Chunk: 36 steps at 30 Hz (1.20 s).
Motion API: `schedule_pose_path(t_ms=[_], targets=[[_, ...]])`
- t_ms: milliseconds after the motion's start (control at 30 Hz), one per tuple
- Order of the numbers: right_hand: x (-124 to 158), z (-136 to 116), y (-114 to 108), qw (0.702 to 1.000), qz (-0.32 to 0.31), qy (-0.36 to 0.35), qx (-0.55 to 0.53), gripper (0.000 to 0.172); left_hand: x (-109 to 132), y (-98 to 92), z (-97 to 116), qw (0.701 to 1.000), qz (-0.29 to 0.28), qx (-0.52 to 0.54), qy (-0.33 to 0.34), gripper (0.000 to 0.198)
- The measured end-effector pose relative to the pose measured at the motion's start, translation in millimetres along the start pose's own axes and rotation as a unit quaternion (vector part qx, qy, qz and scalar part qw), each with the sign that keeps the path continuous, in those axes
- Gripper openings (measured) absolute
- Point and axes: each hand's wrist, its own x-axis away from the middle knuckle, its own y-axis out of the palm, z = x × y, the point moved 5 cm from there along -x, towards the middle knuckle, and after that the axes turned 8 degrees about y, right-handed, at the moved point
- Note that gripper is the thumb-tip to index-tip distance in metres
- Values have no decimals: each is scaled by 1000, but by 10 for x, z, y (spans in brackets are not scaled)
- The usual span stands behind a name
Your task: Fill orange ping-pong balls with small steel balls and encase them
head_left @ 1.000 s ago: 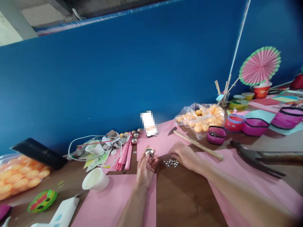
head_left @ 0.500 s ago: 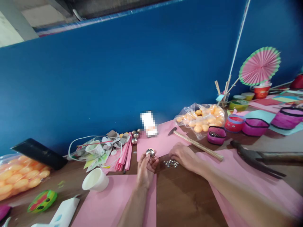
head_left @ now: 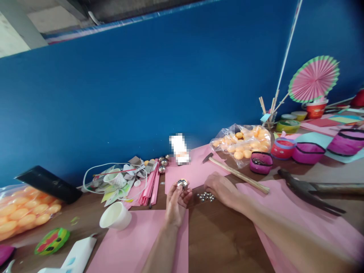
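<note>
Pinched in my left hand (head_left: 178, 203) is a shiny silver metal ball (head_left: 182, 184), held up over the brown table just in front of the pink sheet. My right hand (head_left: 218, 187) rests on the table at the right of it, back of the hand up. Its fingers curl downward, and whatever is under them is hidden. Close beside those fingers lies a loose cluster of small silver balls (head_left: 206, 196). Several larger silver balls (head_left: 162, 169) sit at the back near the wall, apart from both hands.
A hammer (head_left: 239, 175) and a claw hammer (head_left: 309, 191) lie to the right. A white paper cup (head_left: 115, 217) stands left, near paper scraps. A bag of orange balls (head_left: 244, 146) and purple pouches (head_left: 261, 163) are at the back right. A blue wall (head_left: 170, 76) closes the far side.
Almost nothing differs. The view has shifted very slightly; my left hand still holds the silver ball and my right hand stays by the small balls.
</note>
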Motion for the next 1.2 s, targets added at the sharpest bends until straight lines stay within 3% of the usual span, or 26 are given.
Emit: schedule_pose_path(t_ms=[167,267,367,767,1000,1200], targets=[[19,-26,-116,994,80,15,-68,18,-9,-32,-34,1000,-10,-14,6,23],[51,-48,-182,975,132,30,-174,13,-1,-17,-49,999,-19,-24,6,29],[73,-84,-180,952,144,42,-267,9,17,21,-50,999,-16,-29,2,38],[82,-175,-136,916,90,70,-386,11,49,79,-57,999,-28,-23,-3,44],[73,-177,-45,892,23,85,-444,19,26,57,-100,998,-50,-30,-4,45],[69,-205,-54,889,41,72,-450,13,44,54,-112,997,-59,-40,-8,47]])
